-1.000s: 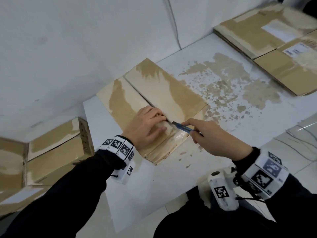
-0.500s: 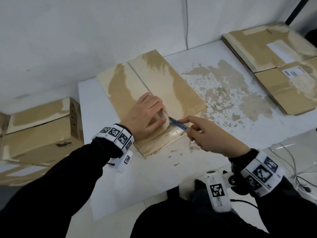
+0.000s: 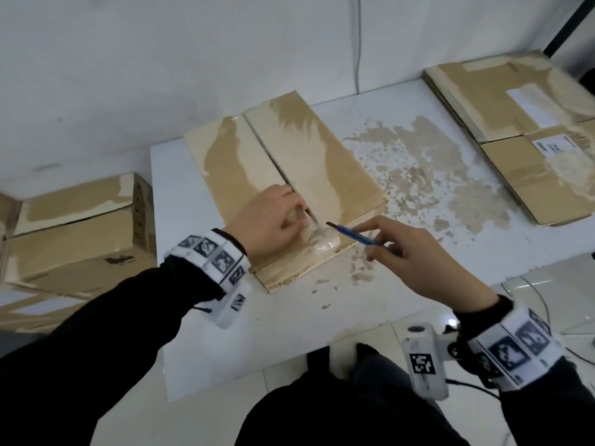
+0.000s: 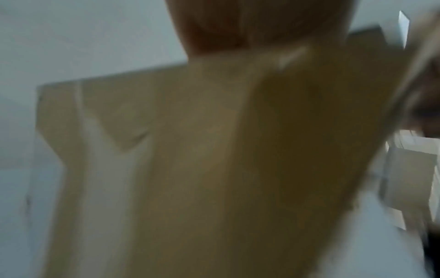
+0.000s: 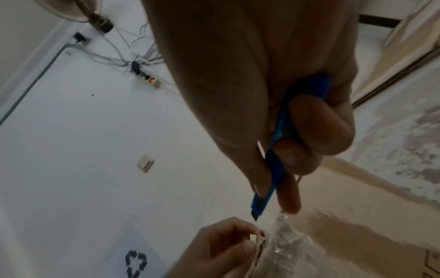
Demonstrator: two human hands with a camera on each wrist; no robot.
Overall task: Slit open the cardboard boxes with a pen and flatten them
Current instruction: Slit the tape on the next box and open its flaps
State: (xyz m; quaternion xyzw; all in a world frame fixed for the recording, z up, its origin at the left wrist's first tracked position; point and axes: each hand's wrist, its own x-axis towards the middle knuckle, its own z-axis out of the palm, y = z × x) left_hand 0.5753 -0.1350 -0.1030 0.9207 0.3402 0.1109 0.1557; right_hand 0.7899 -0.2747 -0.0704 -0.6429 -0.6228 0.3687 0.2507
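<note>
Box (image 3: 283, 175) print unreadable; left hand (image 3: 267, 220) fingers curled into seam; right hand (image 3: 415, 252) pinches pen (image 3: 351, 235).

A dark recycling sign of three chasing arrows (image 5: 136, 263) is showing on a pale sheet in the right wrist view. Bold black lettering (image 3: 119, 260) is sitting on the side of the brown box (image 3: 80, 239) standing left of the worktop, too blurred to read. White shipping labels (image 3: 553, 143) are lying on the flattened cartons (image 3: 528, 123) at the far right, their print too small to read. Square black-and-white coded markers (image 3: 422, 363) are showing on the wrist bands.
</note>
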